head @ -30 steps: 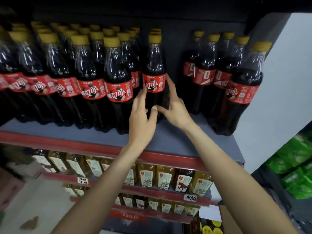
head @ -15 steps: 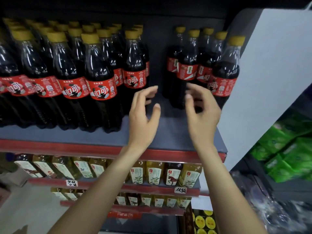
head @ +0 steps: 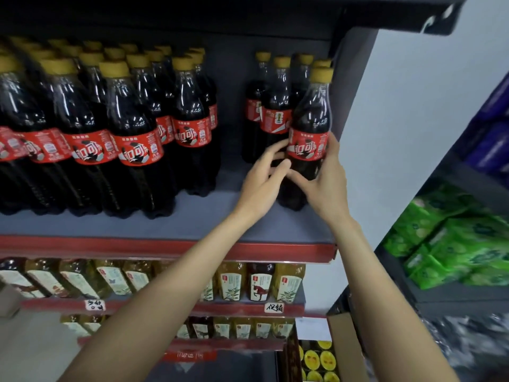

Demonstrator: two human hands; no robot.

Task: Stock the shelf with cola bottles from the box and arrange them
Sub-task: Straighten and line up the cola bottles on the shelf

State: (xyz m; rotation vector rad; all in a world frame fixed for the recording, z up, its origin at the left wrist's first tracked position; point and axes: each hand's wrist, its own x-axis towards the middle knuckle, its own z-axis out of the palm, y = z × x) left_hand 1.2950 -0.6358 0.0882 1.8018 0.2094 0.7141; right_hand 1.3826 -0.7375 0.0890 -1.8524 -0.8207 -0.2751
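Observation:
Dark cola bottles with yellow caps and red labels fill the grey shelf (head: 192, 224). A big block of bottles (head: 115, 133) stands at the left, and a short row (head: 275, 111) stands at the right against the side panel. The front bottle of that right row (head: 309, 119) is upright on the shelf. My right hand (head: 327, 183) wraps its lower body from the right. My left hand (head: 261, 180) touches the same bottle from the left, fingertips at the label's lower edge. An open cardboard box (head: 341, 346) with yellow caps showing sits at the bottom right.
A bare gap of shelf (head: 231, 172) separates the two bottle groups. Below are shelves of yellow tea bottles (head: 231, 282) with price tags. A white side panel (head: 391, 133) bounds the shelf at the right; green packs (head: 454, 244) lie on the neighbouring rack.
Both hands left the bottle at the end of the left block and moved right across the gap. They now close around the front bottle of the right row.

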